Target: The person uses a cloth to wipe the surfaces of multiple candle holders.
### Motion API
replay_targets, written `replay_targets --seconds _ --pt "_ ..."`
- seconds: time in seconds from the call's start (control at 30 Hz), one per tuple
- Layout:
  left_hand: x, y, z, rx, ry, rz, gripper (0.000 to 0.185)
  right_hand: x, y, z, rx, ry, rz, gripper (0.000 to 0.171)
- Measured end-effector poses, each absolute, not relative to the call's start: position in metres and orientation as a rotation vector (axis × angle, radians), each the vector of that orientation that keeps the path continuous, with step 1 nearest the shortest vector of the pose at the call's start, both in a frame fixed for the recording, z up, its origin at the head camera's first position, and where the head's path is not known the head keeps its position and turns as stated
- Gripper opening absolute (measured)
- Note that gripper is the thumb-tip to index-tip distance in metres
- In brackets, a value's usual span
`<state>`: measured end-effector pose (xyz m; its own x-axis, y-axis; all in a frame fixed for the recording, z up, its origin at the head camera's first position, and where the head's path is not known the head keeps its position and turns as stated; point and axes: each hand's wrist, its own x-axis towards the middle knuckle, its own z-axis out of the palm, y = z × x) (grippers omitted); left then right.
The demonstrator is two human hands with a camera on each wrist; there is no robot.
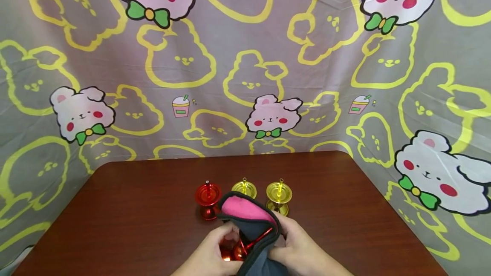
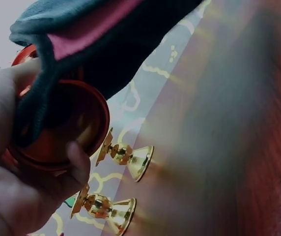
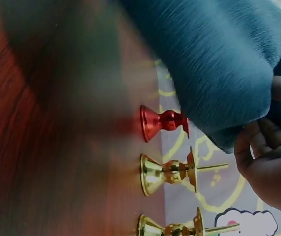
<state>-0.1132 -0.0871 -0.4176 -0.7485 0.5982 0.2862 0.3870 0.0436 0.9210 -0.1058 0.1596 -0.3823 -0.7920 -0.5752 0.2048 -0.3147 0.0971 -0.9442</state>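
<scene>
A red metallic candle holder (image 1: 239, 251) with a thin spike is in my left hand (image 1: 212, 250), its fingers curled round the holder in the head view. In the left wrist view the hollow round underside of the red holder (image 2: 84, 125) shows, a fingertip at its rim. A dark blue-grey cloth (image 1: 264, 263) with a pink face and black edging is folded over the holder and hides part of it. My right hand (image 1: 297, 244) pinches the cloth between thumb and fingers, seen in the right wrist view at the cloth's lower edge (image 3: 258, 110).
Behind the hands, a second red candle holder (image 1: 208, 201) stands upright on the brown table (image 1: 126, 212). To its right stand two gold candle holders, one partly behind the cloth (image 1: 244, 187) and one farther right (image 1: 279, 195). A patterned curtain (image 1: 215, 67) surrounds the table's back and sides.
</scene>
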Motion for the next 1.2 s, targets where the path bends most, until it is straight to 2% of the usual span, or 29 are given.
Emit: replay_targets --seconds 0.3,0.6,0.7,0.9,1.1,1.2 --pt "-0.112 -0.089 -0.416 1.039 1.968 1.845 0.018 -0.105 0.159 -0.38 -0.867 2.238 -1.681 0.051" --pt "-0.117 -0.088 -0.419 1.135 1.723 1.907 0.015 -0.104 0.162 -0.38 -0.932 2.153 -1.708 0.047" --pt "-0.118 -0.087 -0.418 1.105 1.635 1.912 0.019 -0.105 0.164 -0.38 -0.978 2.144 -1.71 0.048" --pt "-0.117 -0.091 -0.418 0.828 1.525 1.904 0.036 -0.109 0.162 -0.377 -1.153 2.228 -1.644 0.049" --pt "-0.12 -0.094 -0.422 0.751 1.539 1.856 0.047 -0.116 0.161 -0.379 -1.279 2.238 -1.586 0.048" --pt "-0.122 -0.095 -0.422 0.721 1.515 1.834 0.045 -0.12 0.161 -0.383 -1.366 2.254 -1.565 0.05"
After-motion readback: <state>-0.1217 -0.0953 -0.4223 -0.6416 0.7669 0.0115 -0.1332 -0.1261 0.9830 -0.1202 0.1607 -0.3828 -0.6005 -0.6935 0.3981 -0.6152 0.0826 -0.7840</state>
